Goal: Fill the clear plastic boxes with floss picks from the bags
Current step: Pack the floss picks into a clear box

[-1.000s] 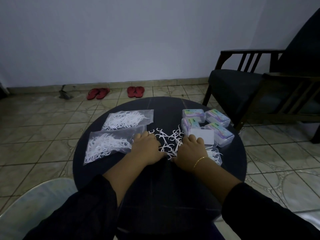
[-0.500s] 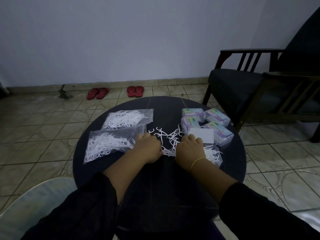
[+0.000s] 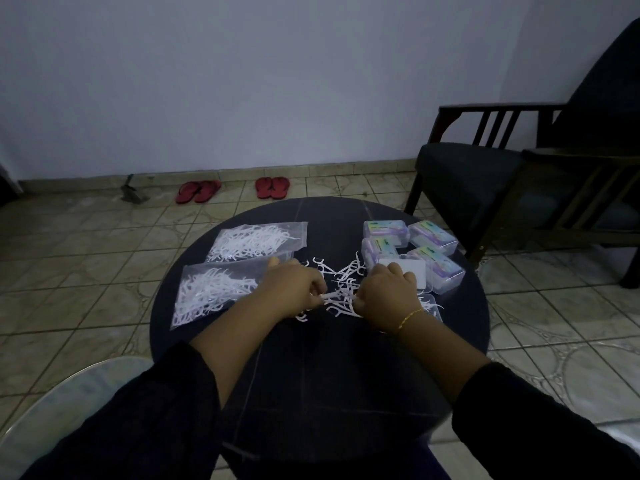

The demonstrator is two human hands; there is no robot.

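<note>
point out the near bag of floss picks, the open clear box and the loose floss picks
near bag [image 3: 211,294], head view, middle of the bag
open clear box [image 3: 437,311], head view, right rim beside the wrist
loose floss picks [image 3: 346,271], head view, scattered picks between the hands

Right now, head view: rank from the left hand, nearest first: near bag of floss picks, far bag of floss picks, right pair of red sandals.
From the left hand:
1. Near clear plastic bag of white floss picks: at the hand's left, touching or nearly so.
2. Far clear plastic bag of white floss picks: beyond the first, toward the wall.
3. Right pair of red sandals: on the tiled floor by the wall.
</note>
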